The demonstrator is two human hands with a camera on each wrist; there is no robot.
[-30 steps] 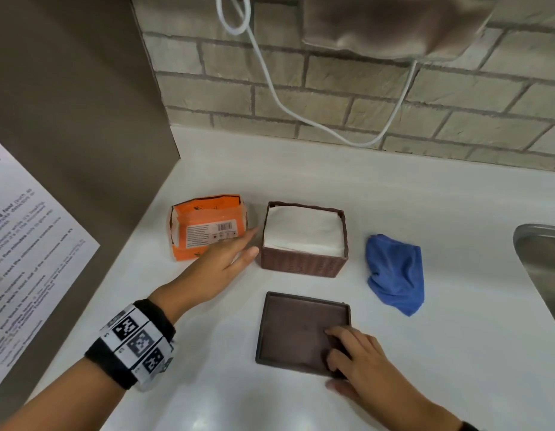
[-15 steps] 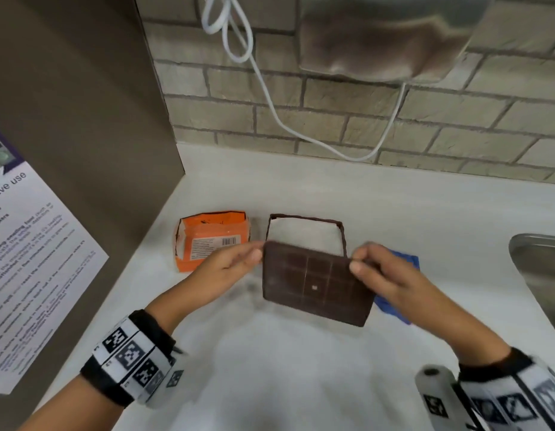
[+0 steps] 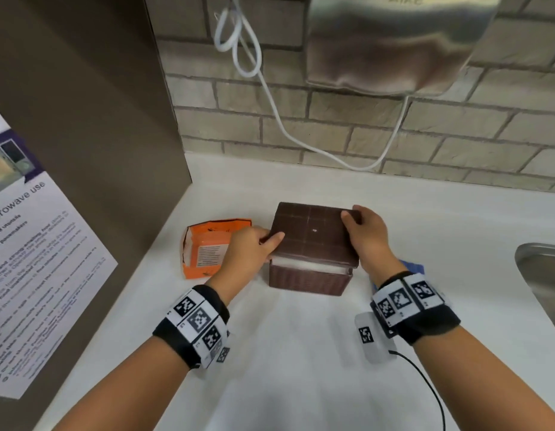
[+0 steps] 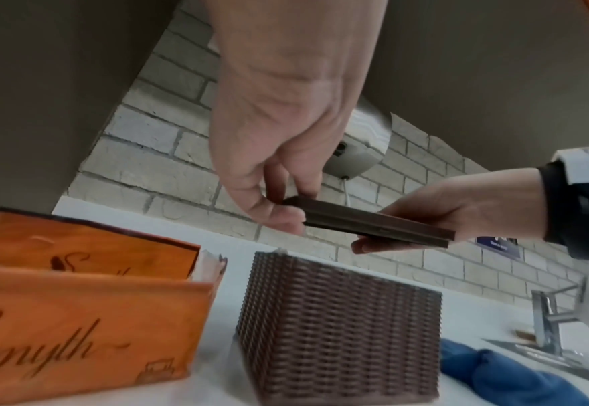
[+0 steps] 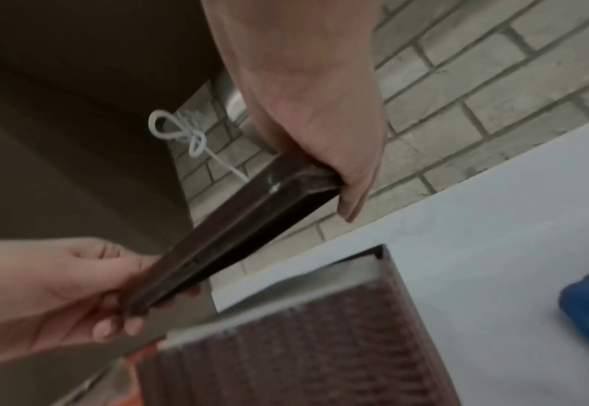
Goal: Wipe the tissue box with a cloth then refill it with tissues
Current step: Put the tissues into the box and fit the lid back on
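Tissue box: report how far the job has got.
Done, by the look of it: the tissue box holds a white stack of tissues, and the blue cloth lies set aside. Whether it was wiped cannot be told. In hand: left hand and right hand hold the lid just above the box, not seated. Left: lower the lid on.

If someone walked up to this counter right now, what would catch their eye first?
Both hands, the left hand and right hand, hold a flat brown lid just above the woven brown tissue box, with white tissues showing in the gap. An open orange tissue packet lies left of the box.
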